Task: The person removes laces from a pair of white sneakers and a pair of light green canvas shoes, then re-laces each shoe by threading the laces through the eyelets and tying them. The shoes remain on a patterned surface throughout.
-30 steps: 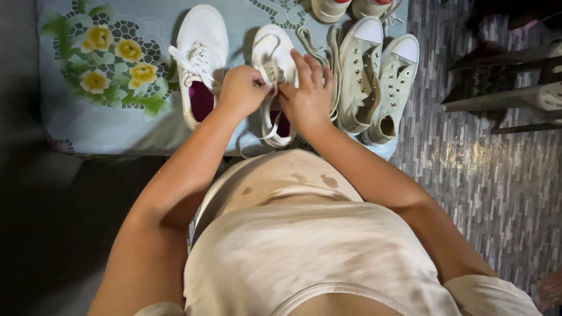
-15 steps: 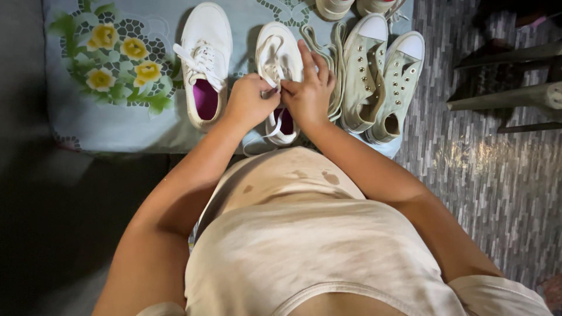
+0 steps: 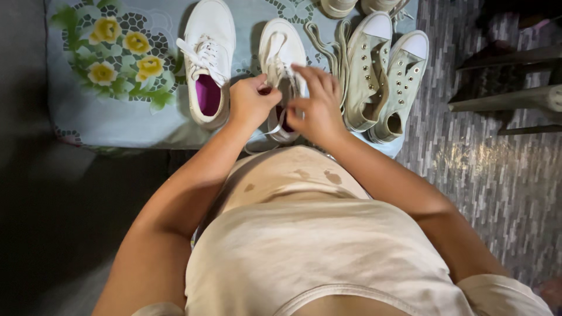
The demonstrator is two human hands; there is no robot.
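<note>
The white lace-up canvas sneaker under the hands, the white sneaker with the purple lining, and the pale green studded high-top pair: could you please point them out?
white lace-up canvas sneaker [image 3: 281,36], head view, on its toe cap.
white sneaker with purple lining [image 3: 215,23], head view, on its toe.
pale green studded high-top pair [image 3: 364,64], head view, on the left shoe's side panel.

Viewpoint: a single head-worn camera, looking steeply down the wearer's own torso.
Facing: forward onto a floral cloth [image 3: 117,117].
Distance: close, at arm's reach.
Shared views: none; one view only.
</note>
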